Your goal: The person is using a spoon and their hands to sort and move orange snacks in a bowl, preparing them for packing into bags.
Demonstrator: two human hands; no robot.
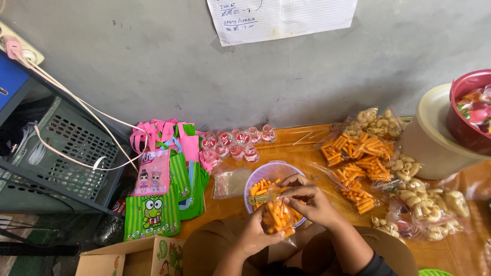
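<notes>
Left hand (254, 232) cups small clear bag (276, 217) of orange sticks, just in front of the purple bowl (271, 171). Right hand (312, 202) fingers pinched on bag mouth. Keep bag upright over bowl; pinch high, twist tight.

Bags: green and pink striped cartoon gift bags (162, 184) stacked at the wooden desk's (460, 250) left end.
Cups: small sealed clear jelly cups (235, 144) against the grey wall (204, 66).
Packets: filled clear packets of pale macaroni crackers (427, 204) lying right.
Crate: grey plastic crate (56, 153), far left.
</notes>
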